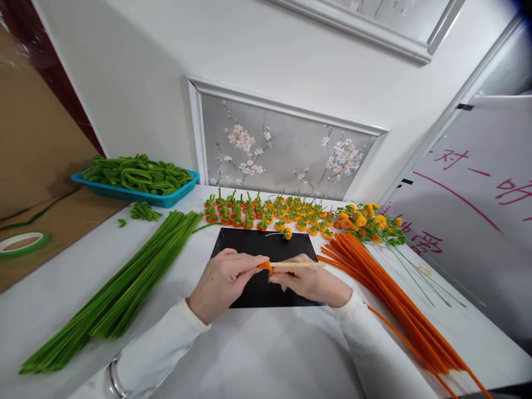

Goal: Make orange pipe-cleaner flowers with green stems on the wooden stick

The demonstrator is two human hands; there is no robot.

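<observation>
Over a black mat [253, 293], my left hand [224, 280] pinches a short piece of orange pipe cleaner [264, 266] that looks coiled. My right hand [311, 281] is closed on a thin pale wooden stick [297, 264], whose left end meets the orange piece. Some orange also shows by my right fingertips, but whether they grip it I cannot tell. A single yellow-orange pipe cleaner flower [287, 233] with a thin stem lies at the mat's back edge, beyond both hands.
Green pipe cleaners [120, 282] lie left, orange ones [390, 299] right. Behind the mat stand rows of small orange and yellow flower heads [261, 213]. Finished-looking flowers [366, 219] are heaped back right. A blue tray [166, 199] holds green pieces. Green tape [25, 244] sits far left.
</observation>
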